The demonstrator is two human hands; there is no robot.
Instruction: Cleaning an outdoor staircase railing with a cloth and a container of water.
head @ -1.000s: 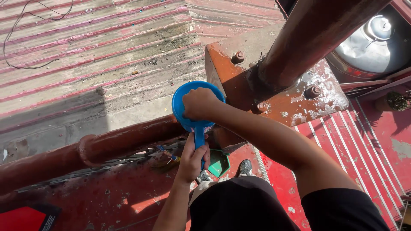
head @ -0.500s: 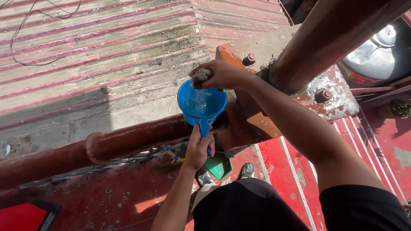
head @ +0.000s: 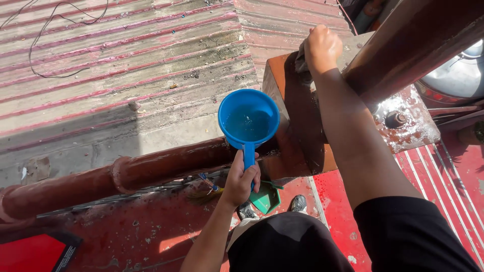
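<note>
A brown pipe [head: 166, 168] ran beneath the blue dipper [head: 248, 121]. Left hand [head: 242, 179] fingers gripped its handle; right hand [head: 321, 48] fingers clenched a dark cloth [head: 301, 60] against the bracket [head: 292, 111].

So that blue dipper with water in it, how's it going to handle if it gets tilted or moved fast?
The dipper looks like stiff plastic, so it should keep its shape. Water fills part of the bowl, so it's probably front-heavy on the handle the left hand grips. With an open top, a quick tilt would likely spill it.

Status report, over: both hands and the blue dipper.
Left hand gripping blue dipper by its handle, water inside. Right hand pressing dark cloth on the rusty bracket. Nothing blocking.
</note>
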